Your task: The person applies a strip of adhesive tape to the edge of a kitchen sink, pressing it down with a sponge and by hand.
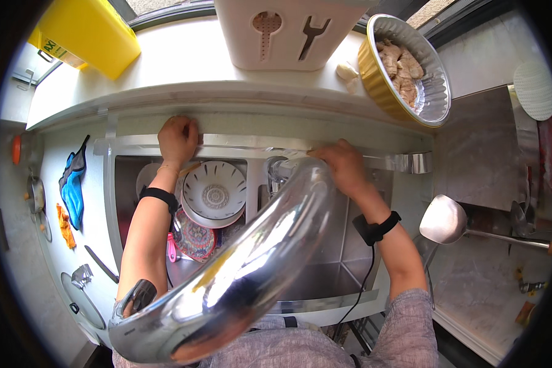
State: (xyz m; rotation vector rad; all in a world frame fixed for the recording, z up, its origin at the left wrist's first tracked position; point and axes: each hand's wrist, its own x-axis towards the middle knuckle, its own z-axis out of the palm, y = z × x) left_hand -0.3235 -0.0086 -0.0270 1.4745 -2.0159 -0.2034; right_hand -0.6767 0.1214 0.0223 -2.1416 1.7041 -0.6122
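Note:
My left hand, loosely curled with nothing visible in it, rests at the back rim of a steel sink. A strip of shiny tape runs along that rim, and its right end curls up. My right hand touches the strip behind the faucet; its fingertips are partly hidden, so a grip on the tape cannot be told. The large chrome faucet crosses the view in front of both hands. Below my left wrist, a patterned white bowl and a colourful plate sit in the left basin.
Behind the sink, a ledge holds a yellow container, a white utensil holder, and a foil tray of ginger. Blue cloth and orange cloth lie left. A metal wok spatula is at right. A cable hangs from my right wristband.

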